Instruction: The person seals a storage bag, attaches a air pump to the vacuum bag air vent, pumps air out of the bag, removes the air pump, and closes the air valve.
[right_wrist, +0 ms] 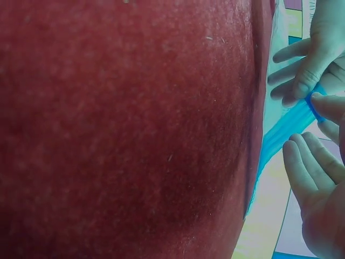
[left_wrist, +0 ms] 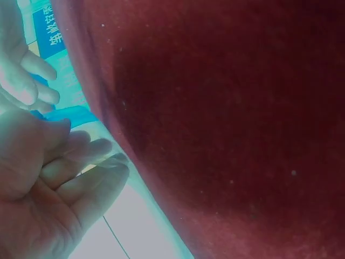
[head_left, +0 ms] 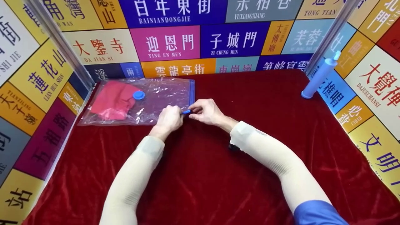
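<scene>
A clear plastic vacuum bag (head_left: 164, 93) lies flat at the back left, with a folded pinkish-red cloth (head_left: 112, 98) inside. On it sit a round blue valve cap (head_left: 138, 95) and, along its right edge, a blue zip strip (head_left: 192, 90). My left hand (head_left: 170, 118) pinches the bag's near right corner. Just to its right, my right hand (head_left: 207, 112) pinches a small blue zip slider (head_left: 186, 112) between thumb and forefinger at the strip's near end. In the right wrist view the slider (right_wrist: 314, 106) is at the strip, between both hands' fingertips.
A light blue hand pump (head_left: 319, 76) stands at the back right beside a metal post. Dark red velvet cloth (head_left: 200, 175) covers the table. Panels printed with Chinese characters (head_left: 165, 43) wall the back and both sides.
</scene>
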